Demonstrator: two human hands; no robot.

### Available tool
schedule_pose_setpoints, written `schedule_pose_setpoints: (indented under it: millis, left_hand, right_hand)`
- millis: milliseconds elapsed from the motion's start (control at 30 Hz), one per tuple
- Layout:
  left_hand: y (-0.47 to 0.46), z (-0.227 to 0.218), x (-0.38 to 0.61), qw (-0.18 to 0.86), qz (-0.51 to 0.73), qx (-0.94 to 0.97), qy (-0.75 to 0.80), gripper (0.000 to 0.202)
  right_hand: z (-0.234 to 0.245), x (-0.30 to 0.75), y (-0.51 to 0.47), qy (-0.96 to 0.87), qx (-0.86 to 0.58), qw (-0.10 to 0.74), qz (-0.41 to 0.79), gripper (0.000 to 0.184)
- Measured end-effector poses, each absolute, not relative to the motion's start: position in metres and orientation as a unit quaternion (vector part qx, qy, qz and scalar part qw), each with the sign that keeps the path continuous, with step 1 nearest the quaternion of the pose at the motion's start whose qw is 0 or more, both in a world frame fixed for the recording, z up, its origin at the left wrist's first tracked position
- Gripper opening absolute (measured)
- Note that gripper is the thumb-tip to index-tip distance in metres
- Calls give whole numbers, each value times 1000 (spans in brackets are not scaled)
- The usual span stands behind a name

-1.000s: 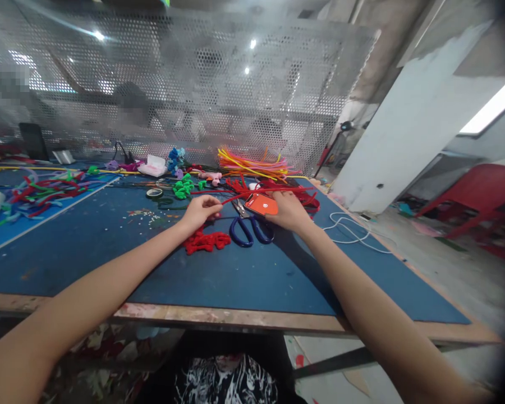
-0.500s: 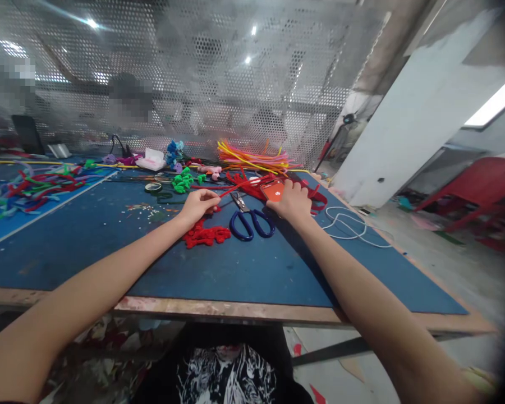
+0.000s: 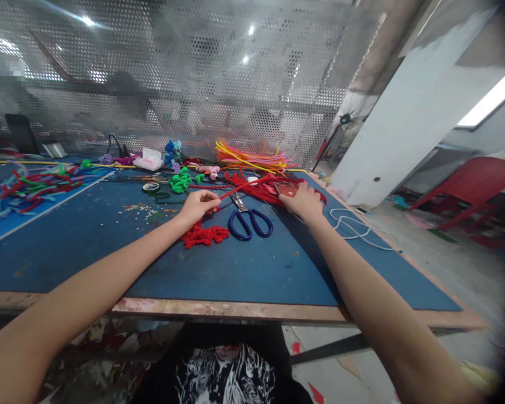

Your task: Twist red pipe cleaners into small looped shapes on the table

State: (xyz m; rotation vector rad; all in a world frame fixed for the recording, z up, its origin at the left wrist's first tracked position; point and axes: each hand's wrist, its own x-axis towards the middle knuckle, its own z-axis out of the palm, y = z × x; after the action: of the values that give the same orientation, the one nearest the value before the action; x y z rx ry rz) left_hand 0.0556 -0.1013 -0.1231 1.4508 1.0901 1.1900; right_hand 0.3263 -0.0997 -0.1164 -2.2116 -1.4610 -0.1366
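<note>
My left hand (image 3: 200, 206) pinches a red pipe cleaner (image 3: 239, 188), which slants up to the right. Below those fingers lies a bunch of bent red fuzzy pieces (image 3: 206, 235), partly covered by the hand. My right hand (image 3: 306, 203) grips a phone (image 3: 286, 190) whose reddish screen shows a small white mark; the fingers hide its right part. Around and behind the phone spreads a pile of red pipe cleaners (image 3: 261, 189). Scissors with blue handles (image 3: 249, 223) rest between my hands, their blades pointing away from me.
Yellow, orange and pink pipe cleaners (image 3: 252, 157) lie at the back, with green fuzzy shapes (image 3: 180, 180) and a tape roll (image 3: 150, 187) farther left. A white cable (image 3: 353, 229) loops on the right. Mixed coloured stems (image 3: 37, 188) cover the far left. A perforated metal screen (image 3: 193, 73) stands behind.
My right hand has shifted right with the phone, uncovering more red pipe cleaners. The phone's screen looks darker. My left hand keeps its pinch in about the same place.
</note>
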Motion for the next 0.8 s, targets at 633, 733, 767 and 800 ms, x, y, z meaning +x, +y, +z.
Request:
schedule_pose_setpoints:
  millis: [633,733,767,800]
  left_hand:
    - [-118,-115,60,284,412,792,350,11]
    - [-115,-115,58,302,414,785,348,13]
    - [-114,-116,58,308,414,782,349,13]
    - [-113,-116,57,312,411,781,351,13]
  right_hand:
    - [-134,241,-127,-850,-382,359,-53,18]
    - [-133,239,-130,-842,-365,395,-21,16]
    - [-133,239,-131,-841,-360,403,-10,16]
    - [-133,238,-131,-841,-355,408,1,16]
